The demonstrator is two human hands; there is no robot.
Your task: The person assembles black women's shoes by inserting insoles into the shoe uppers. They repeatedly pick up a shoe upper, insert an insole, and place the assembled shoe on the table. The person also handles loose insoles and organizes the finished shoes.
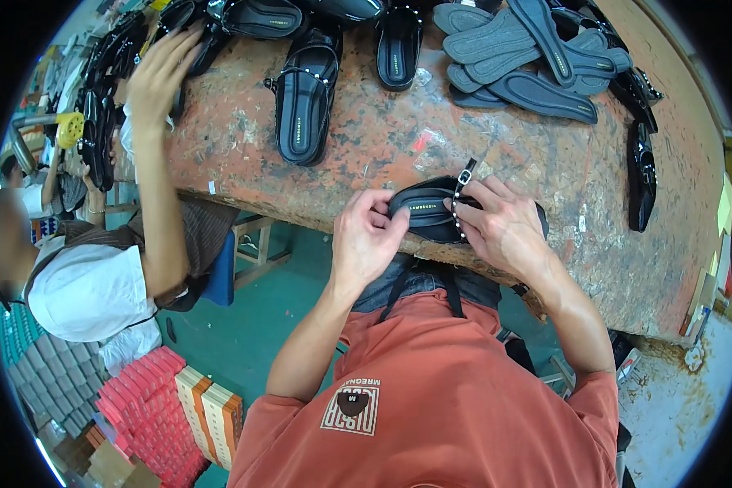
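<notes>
1. The left hand (pixel 368 236) and the right hand (pixel 500 224) grip one black sandal (pixel 431 213) between them, at the near edge of the counter (pixel 382 138), just above the person's lap.
2. The left fingers (pixel 390 221) are closed on the sandal's heel end; the right fingers (pixel 464 213) are closed over its studded strap, whose buckle sticks up beside them.
3. No open container stands on the counter. On the floor at lower left lie stacked flat boxes: a red stack (pixel 150 403), an orange-and-cream stack (pixel 211 411), and grey ones (pixel 45 370) beside them. All are shut, so their contents cannot be seen.
4. The counter is worn, blotched red and rust-brown with pale scuffs. Further back on it lie more black sandals (pixel 305 102) laid out singly, and a loose heap of grey insoles (pixel 529 57) at the far right.
5. At the left, a co-worker in a white top (pixel 89 289) sits at the counter, their raised hand (pixel 159 73) resting on a row of black sandals.
6. The floor (pixel 244 325) is green; a blue stool (pixel 220 272) stands under the counter.
</notes>
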